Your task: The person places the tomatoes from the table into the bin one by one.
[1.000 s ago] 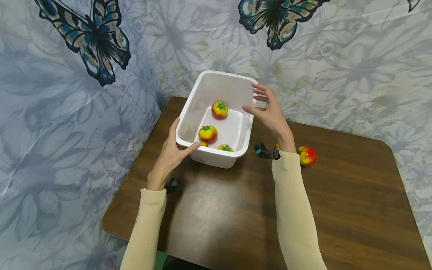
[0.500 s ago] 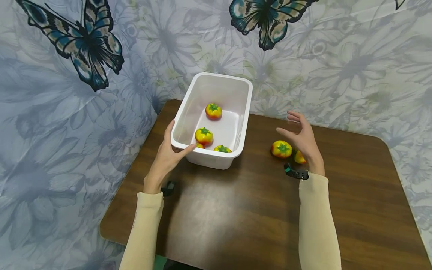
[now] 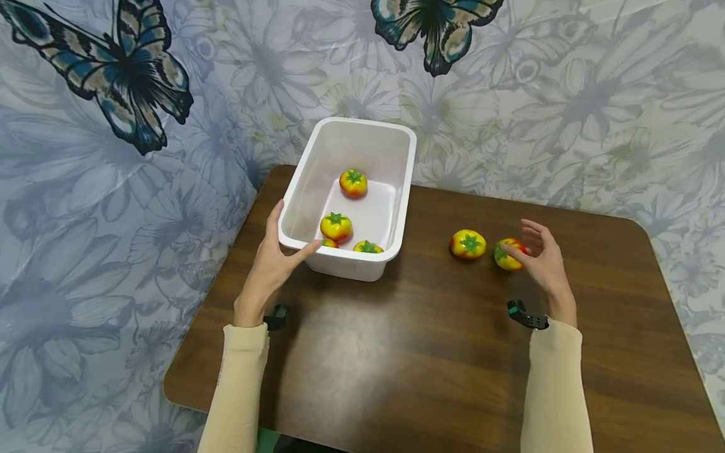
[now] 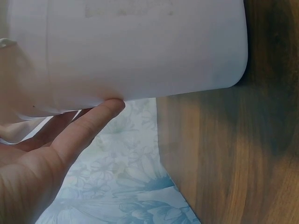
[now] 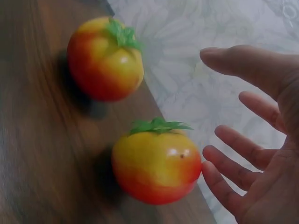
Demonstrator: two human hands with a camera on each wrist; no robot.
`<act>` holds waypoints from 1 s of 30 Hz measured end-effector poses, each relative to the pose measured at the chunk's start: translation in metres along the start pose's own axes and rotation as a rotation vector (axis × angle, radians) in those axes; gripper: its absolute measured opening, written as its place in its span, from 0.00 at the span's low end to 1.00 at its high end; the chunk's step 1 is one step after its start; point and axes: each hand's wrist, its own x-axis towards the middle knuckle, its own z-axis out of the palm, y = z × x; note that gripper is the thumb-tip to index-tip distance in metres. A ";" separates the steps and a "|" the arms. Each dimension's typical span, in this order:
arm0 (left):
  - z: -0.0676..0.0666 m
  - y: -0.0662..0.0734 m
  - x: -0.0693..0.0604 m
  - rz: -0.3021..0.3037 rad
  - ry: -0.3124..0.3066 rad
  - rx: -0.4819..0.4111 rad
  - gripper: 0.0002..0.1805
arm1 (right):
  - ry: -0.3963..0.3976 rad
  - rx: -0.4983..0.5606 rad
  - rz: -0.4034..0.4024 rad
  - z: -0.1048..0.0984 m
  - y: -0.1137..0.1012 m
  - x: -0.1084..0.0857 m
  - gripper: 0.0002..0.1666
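My left hand (image 3: 266,270) holds the near left corner of a white plastic tub (image 3: 351,269), thumb at the near rim and fingers along the outer side. In the left wrist view a fingertip (image 4: 114,105) meets the tub's wall (image 4: 154,51). Inside the tub lie several red-and-yellow tomatoes with green tops, among them a far tomato (image 3: 353,184) and a nearer tomato (image 3: 336,226). My right hand (image 3: 546,264), fingers spread, is beside the right-hand tomato (image 3: 508,257) on the table. In the right wrist view that tomato (image 5: 156,168) is near the fingertips; contact is unclear.
Another tomato (image 3: 467,244) sits on the brown wooden table (image 3: 430,352), left of the one beside my right hand. Behind the table and to its left runs a wall covering (image 3: 566,119) with flowers and butterflies. The tub stands near the table's far left edge.
My right hand has left the tub's right rim and moved right, passing over the table tomatoes to the right-hand one. The left hand stays on the tub. The whole view has shifted slightly.
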 end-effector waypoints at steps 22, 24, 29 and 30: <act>0.002 0.001 0.001 0.008 0.000 -0.007 0.60 | -0.013 -0.143 0.078 0.016 0.051 -0.001 0.44; 0.002 0.001 0.001 0.003 0.000 -0.008 0.60 | -0.012 -0.136 0.091 0.016 0.050 -0.002 0.44; 0.001 0.000 0.000 -0.004 0.000 -0.006 0.59 | -0.015 -0.118 0.099 0.017 0.049 -0.006 0.44; 0.002 0.000 0.000 -0.004 0.000 -0.007 0.59 | -0.017 -0.115 0.098 0.017 0.048 -0.006 0.44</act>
